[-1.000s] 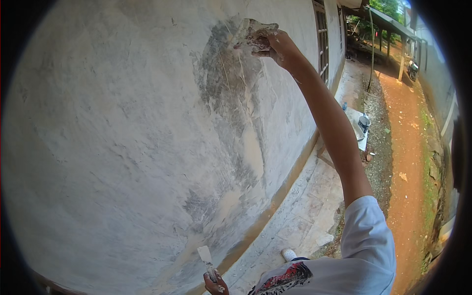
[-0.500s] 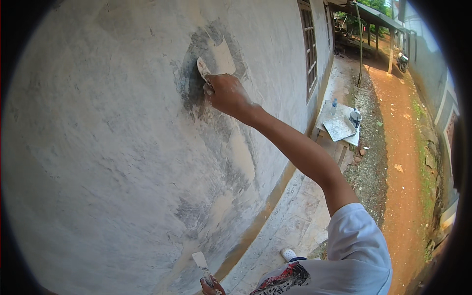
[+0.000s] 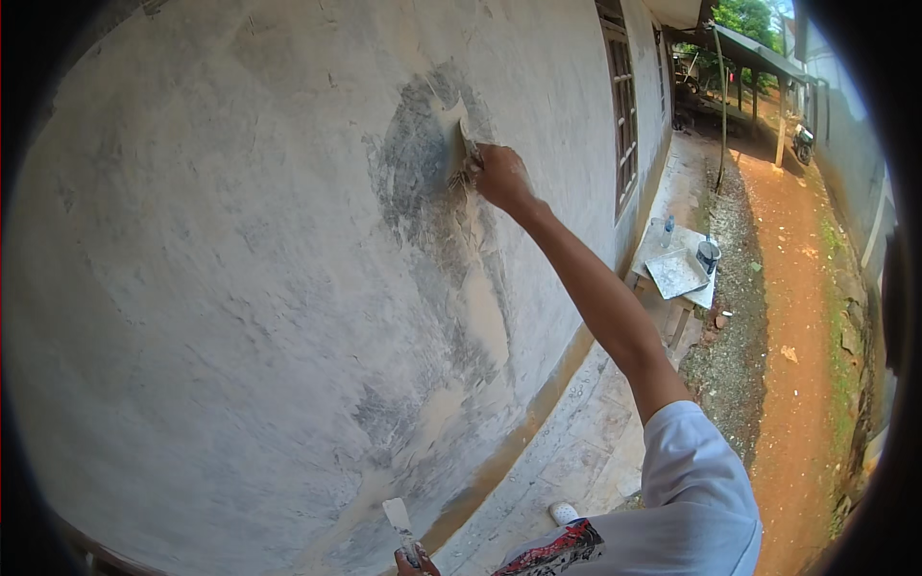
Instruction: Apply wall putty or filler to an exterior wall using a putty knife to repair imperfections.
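Note:
My right arm reaches up to the grey plastered wall (image 3: 240, 288). My right hand (image 3: 501, 178) is closed around a putty knife (image 3: 467, 136), whose pale blade lies against the wall at a dark grey patch (image 3: 413, 144). Cream filler (image 3: 484, 312) runs down the wall below that patch. Low at the bottom edge, my left hand (image 3: 415, 562) grips a second putty knife (image 3: 397, 518), its blade pointing up and smeared with white. Part of the left hand is cut off by the frame.
Right of the wall runs a paved ledge (image 3: 586, 437). On a board there stand a white tray (image 3: 677, 274), a dark pot (image 3: 708, 253) and a clear bottle (image 3: 667, 228). A barred window (image 3: 622, 106) is set in the wall. Beyond lie gravel (image 3: 735, 336) and an orange dirt path (image 3: 783, 365).
My right hand has moved the putty knife rightward across the dark patch, over the cream filler there, and its blade has turned. The left hand stays low with its knife. The view has shifted slightly.

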The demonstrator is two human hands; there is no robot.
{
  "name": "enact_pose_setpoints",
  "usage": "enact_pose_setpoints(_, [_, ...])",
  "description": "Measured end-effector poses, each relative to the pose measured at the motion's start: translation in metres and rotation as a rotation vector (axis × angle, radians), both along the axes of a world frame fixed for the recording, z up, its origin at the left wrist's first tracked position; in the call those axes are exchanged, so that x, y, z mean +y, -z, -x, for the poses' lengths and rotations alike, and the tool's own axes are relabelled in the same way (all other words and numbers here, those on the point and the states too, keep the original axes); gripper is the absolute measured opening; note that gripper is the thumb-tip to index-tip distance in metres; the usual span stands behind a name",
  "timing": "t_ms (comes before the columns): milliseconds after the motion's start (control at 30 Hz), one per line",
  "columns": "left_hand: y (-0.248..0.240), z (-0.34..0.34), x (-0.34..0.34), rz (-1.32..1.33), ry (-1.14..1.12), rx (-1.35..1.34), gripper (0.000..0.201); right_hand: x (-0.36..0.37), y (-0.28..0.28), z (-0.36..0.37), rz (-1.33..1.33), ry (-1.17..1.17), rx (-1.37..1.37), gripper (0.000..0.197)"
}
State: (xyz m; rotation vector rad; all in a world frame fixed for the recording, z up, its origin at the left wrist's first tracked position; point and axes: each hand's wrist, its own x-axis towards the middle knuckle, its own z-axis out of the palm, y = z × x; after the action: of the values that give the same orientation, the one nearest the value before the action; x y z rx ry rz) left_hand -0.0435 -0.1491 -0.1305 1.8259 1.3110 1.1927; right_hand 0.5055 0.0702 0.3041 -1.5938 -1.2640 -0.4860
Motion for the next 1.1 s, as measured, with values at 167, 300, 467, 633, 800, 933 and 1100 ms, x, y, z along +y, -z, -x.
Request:
enact_pose_setpoints(167, [0.04,0.021,0.0,0.421,0.248,-1.137,0.015,-0.016,0.022,0.115,-0.036,-0.212,-0.082,0.017])
enact_pose_setpoints(300, [0.004,-0.007,0.0,0.278,-0.179,-0.427,0.024,-0.05,0.015,0.089,0.165,-0.432,0.065,0.019])
enact_pose_setpoints(467, [-0.004,-0.01,-0.007,0.376,-0.18,-0.662,0.027,-0.023,-0.032,-0.016,-0.037,-0.148,0.253,0.018])
enact_pose_setpoints(633, [-0.06,-0.028,-0.032,0.084,-0.226,-0.057,0.028,0.009,-0.055,-0.02,-0.045,0.08,-0.106,0.017])
enact_pose_setpoints(800, [-0.035,-0.01,-0.021,-0.323,-0.103,0.416,0.03,-0.007,-0.003,0.102,0.052,-0.104,-0.178,0.019])
enact_pose_setpoints(933, [-0.021,-0.024,-0.012,0.235,-0.13,-0.365,0.035,-0.043,0.022,0.122,0.017,-0.275,-0.226,0.019])
enact_pose_setpoints(1100, [0.007,-0.006,-0.002,0.633,0.174,-1.235,0.028,-0.06,0.05,0.048,0.077,-0.303,0.259,0.017])
